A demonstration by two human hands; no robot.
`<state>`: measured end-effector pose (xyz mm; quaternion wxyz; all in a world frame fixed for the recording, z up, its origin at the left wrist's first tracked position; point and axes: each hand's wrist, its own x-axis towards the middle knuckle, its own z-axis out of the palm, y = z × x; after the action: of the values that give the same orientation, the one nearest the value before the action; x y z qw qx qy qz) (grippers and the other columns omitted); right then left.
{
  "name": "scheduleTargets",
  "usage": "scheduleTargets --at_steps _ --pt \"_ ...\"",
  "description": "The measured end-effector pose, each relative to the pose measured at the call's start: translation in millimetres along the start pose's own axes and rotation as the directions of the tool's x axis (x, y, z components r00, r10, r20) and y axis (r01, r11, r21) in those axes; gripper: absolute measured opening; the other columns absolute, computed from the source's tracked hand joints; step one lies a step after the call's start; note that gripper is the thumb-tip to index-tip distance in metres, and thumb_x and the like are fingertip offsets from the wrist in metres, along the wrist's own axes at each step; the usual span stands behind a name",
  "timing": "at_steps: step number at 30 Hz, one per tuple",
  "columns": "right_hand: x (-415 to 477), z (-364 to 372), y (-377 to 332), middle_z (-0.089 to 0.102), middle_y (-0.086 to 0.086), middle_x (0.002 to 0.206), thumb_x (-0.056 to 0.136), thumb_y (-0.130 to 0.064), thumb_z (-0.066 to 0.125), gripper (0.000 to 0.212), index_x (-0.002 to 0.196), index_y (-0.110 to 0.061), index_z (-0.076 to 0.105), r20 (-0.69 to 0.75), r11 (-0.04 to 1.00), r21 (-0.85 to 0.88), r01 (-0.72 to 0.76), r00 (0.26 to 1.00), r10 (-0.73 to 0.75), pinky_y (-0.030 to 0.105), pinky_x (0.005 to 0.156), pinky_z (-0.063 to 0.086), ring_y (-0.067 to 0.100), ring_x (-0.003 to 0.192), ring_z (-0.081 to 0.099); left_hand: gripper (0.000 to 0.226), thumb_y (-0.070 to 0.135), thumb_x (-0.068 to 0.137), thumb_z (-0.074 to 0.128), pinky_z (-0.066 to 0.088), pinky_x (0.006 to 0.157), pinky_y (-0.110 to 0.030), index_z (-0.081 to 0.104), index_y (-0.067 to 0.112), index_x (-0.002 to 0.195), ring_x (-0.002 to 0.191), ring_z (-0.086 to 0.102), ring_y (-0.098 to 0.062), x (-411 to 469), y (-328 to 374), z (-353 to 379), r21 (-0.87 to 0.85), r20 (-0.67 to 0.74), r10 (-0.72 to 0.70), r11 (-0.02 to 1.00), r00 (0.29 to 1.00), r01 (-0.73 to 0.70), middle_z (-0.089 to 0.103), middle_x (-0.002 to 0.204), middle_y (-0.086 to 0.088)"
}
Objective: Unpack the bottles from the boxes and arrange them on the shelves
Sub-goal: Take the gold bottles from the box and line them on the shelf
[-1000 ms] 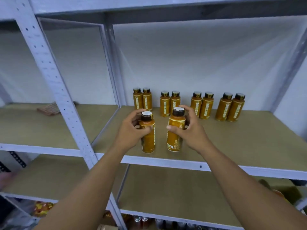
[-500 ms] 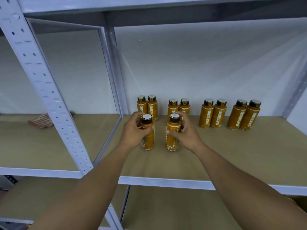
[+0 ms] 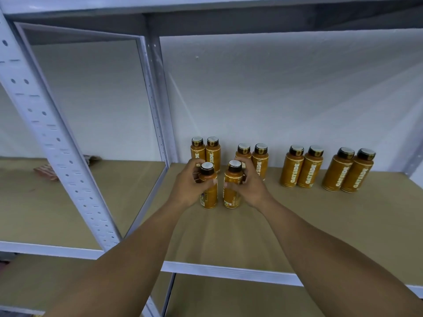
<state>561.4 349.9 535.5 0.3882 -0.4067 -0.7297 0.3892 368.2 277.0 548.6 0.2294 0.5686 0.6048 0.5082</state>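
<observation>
Bottles (image 3: 292, 167) labelled OATSIDE; each hand (image 3: 186, 187) grips one.

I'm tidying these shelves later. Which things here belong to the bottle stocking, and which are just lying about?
Job: left hand gripping left bottle; right hand gripping right bottle; eight back-row bottles in pairs; shelf board.
Lying about: reddish patterned item on the left bay, too blurred to identify.

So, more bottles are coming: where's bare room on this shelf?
Widest bare patch: the brown shelf board between the four right-hand orange black-capped bottles and the white front rail. Crowded back left: the left hand grips one bottle, the right hand another, in front of two more pairs.
</observation>
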Motion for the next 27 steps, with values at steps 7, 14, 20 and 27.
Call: scheduleTargets --at_steps 7,14,20,27 --pt "8.1 5.7 -2.3 0.055 -0.021 0.126 0.077 -0.021 0.088 0.079 0.132 -0.045 0.037 0.018 0.999 -0.019 0.026 1.000 -0.025 0.035 0.102 0.048 0.010 0.124 0.052 0.059 0.026 0.083 0.084 0.052 0.105 -0.040 0.049 0.040 0.129 0.123 0.061 -0.017 12.2 -5.3 -2.6 -0.007 0.055 -0.004 1.000 0.999 0.005 0.065 0.131 0.009" --pt "6.3 1.4 -9.5 0.052 -0.016 0.137 0.082 -0.038 0.083 0.073 0.140 -0.041 0.039 0.073 1.000 -0.015 0.022 0.997 -0.021 0.031 0.100 0.046 0.008 0.128 0.048 0.064 0.044 0.091 0.072 0.047 0.103 -0.033 0.041 0.039 0.146 0.132 0.051 -0.014 19.1 -7.1 -13.4 0.038 0.153 -0.052 0.998 0.987 0.047 0.054 0.147 0.006" --pt "23.6 -17.3 -31.8 0.048 -0.007 0.151 0.103 -0.033 0.054 0.045 0.148 -0.030 0.048 0.135 0.993 -0.111 -0.049 0.989 0.064 0.025 0.099 0.035 0.015 0.137 0.045 0.049 0.049 0.104 0.048 0.041 0.112 -0.037 0.042 0.039 0.151 0.139 0.045 -0.015 40.4 7.6 -29.8 0.233 0.302 -0.102 0.972 0.948 0.031 0.047 0.154 0.007" --pt "29.3 -18.1 -37.3 0.064 -0.008 0.128 0.100 -0.033 0.061 0.032 0.132 -0.026 0.060 0.201 0.986 -0.158 -0.048 0.976 0.079 0.024 0.084 0.045 0.012 0.119 0.058 0.033 0.044 0.098 0.063 0.052 0.095 -0.037 0.060 0.031 0.129 0.122 0.058 -0.015 43.9 17.8 -27.6 0.167 0.285 -0.127 0.983 0.950 0.082 0.064 0.133 0.004"
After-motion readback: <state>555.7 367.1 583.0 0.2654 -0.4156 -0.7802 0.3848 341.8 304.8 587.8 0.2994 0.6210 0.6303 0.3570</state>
